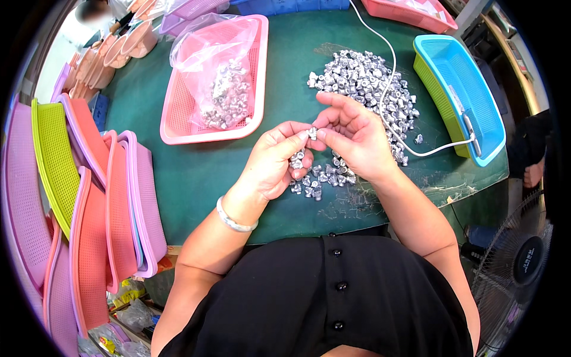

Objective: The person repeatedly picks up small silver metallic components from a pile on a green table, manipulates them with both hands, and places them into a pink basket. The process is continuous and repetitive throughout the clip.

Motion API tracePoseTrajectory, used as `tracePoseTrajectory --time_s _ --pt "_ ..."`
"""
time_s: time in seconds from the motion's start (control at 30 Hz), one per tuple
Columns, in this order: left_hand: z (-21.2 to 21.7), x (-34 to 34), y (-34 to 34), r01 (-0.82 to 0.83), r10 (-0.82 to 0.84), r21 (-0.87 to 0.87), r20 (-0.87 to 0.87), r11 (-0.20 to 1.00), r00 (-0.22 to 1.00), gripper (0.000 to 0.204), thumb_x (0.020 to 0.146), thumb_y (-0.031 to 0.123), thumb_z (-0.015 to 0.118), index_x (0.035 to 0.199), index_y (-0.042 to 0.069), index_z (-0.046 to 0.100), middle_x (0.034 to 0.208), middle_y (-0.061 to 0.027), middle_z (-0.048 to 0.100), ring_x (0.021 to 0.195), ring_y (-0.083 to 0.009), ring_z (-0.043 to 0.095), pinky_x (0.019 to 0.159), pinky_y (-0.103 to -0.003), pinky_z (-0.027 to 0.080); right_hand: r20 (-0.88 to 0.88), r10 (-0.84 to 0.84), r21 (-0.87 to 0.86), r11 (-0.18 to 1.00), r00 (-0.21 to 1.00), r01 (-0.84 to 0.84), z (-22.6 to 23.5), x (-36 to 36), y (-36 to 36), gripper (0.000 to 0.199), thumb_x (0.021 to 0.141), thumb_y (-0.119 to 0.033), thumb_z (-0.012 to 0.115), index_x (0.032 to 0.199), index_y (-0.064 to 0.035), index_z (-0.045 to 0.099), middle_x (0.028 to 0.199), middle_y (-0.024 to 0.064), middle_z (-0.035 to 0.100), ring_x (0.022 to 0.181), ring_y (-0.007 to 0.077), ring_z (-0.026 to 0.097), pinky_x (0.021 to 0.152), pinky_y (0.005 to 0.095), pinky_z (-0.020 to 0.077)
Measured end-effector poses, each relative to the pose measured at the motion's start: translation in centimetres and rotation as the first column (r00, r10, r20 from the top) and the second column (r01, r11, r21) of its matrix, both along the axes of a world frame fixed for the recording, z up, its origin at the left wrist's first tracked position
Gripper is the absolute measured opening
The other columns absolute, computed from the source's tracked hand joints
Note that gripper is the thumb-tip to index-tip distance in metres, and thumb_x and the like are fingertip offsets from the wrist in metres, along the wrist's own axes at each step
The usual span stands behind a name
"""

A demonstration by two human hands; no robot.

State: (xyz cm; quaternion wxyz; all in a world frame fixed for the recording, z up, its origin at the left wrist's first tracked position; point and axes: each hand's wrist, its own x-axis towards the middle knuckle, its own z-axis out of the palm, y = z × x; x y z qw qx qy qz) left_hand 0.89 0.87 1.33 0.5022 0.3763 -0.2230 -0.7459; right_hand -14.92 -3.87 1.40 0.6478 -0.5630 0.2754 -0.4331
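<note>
My left hand (275, 156) and my right hand (355, 135) meet over the green table, pinching one small silver metal part (313, 133) between thumbs and fingertips. Several more silver parts (297, 159) sit in the curled fingers of my left hand. Below the hands lies a loose cluster of the same parts (315, 183). Beyond my right hand spreads a large heap of silver metal parts (363, 74). To the left, a pink basket (168, 128) holds a clear plastic bag (202, 59) with many such parts inside.
A white cable (394, 65) crosses the heap and runs to a blue basket (496, 128) nested in a green one at right. Stacked purple, green and coral baskets (122, 220) crowd the left edge. A fan (523, 262) stands at lower right. More baskets (291, 6) line the far edge.
</note>
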Motion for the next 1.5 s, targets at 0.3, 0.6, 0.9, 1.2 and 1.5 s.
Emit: tracePoseTrajectory --time_s 0.3,0.6,0.9,1.2,1.5 --pt "0.3 0.0 -0.1 0.012 -0.013 0.059 0.025 0.998 1.000 0.015 0.090 0.014 0.051 0.097 0.001 0.052 0.077 -0.0079 0.059 0.054 -0.0075 0.048 0.041 -0.018 0.036 -0.033 -0.023 -0.012 1.000 0.999 0.023 -0.4 0.0 -0.1 0.043 0.079 0.006 0.058 0.120 0.0026 0.045 0.086 0.0035 0.057 0.075 0.0064 0.054 0.067 0.0195 0.0446" --pt "0.4 0.1 -0.1 0.025 -0.026 0.083 0.010 0.996 1.000 0.016 0.090 0.014 0.049 0.097 0.000 0.053 0.074 -0.0078 0.058 0.054 -0.0086 0.049 0.041 -0.018 0.036 -0.060 -0.042 -0.009 0.999 0.997 0.041 -0.2 0.1 -0.1 0.042 0.079 0.005 0.058 0.119 0.0028 0.046 0.085 0.0036 0.058 0.073 0.0065 0.054 0.066 0.0198 0.0448" --pt "0.5 -0.1 -0.1 0.004 -0.003 0.104 -0.012 0.995 1.000 0.014 0.090 0.014 0.048 0.096 0.001 0.053 0.073 -0.0070 0.058 0.051 -0.0080 0.049 0.037 -0.016 0.034 -0.034 -0.027 -0.047 0.999 0.999 0.025 -0.4 0.0 -0.1 0.043 0.078 0.004 0.059 0.119 0.0021 0.047 0.085 0.0036 0.058 0.073 0.0077 0.056 0.066 0.0213 0.0451" --pt "0.4 -0.3 0.0 -0.029 0.025 0.037 0.109 0.999 0.994 0.016 0.090 0.013 0.050 0.098 0.001 0.054 0.075 -0.0068 0.059 0.053 -0.0078 0.050 0.039 -0.017 0.036 -0.125 -0.044 -0.209 0.978 0.991 0.017 -0.5 -0.1 -0.1 0.048 0.075 0.006 0.058 0.121 -0.0017 0.047 0.087 0.0029 0.058 0.077 0.0092 0.055 0.069 0.0236 0.0444" --pt "0.8 -1.0 0.4 -0.056 0.083 -0.100 0.284 0.993 0.955 0.021 0.090 0.012 0.051 0.105 -0.001 0.055 0.074 -0.0040 0.058 0.054 -0.0054 0.050 0.041 -0.016 0.038 -0.116 -0.072 -0.277 0.960 0.991 0.037 -0.6 0.0 0.1 0.048 0.075 0.006 0.057 0.121 -0.0029 0.048 0.089 0.0028 0.058 0.080 0.0102 0.055 0.070 0.0239 0.0439"
